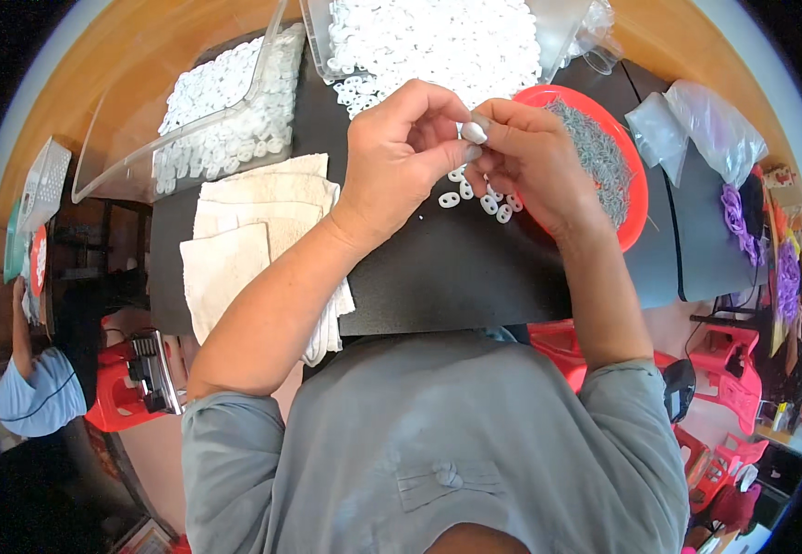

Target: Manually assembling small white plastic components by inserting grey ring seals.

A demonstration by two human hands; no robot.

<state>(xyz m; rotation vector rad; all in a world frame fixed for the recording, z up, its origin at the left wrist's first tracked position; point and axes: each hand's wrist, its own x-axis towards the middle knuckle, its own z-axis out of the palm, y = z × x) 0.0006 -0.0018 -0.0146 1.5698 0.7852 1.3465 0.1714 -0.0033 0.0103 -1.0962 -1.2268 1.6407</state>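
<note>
Over the dark table, my two hands meet fingertip to fingertip around a small white plastic piece (474, 133). My left hand (391, 159) pinches it between thumb and index finger. From the other side my right hand (537, 157) grips it too, with thumb and fingers closed; its lower fingers are curled and partly hidden. Just below the hands lie several loose white oval pieces (450, 199) with holes in them. A red bowl (637, 217) full of thin grey pieces sits beside and partly under my right hand.
A clear bin (267, 74) of white pieces stands far left, and another tub (318, 42) spills a heap (428, 42) at the back. Folded cream cloths (225, 254) lie left, plastic bags (710, 129) right. A co-worker (41, 388) is at far left; red stools (724, 369) stand right.
</note>
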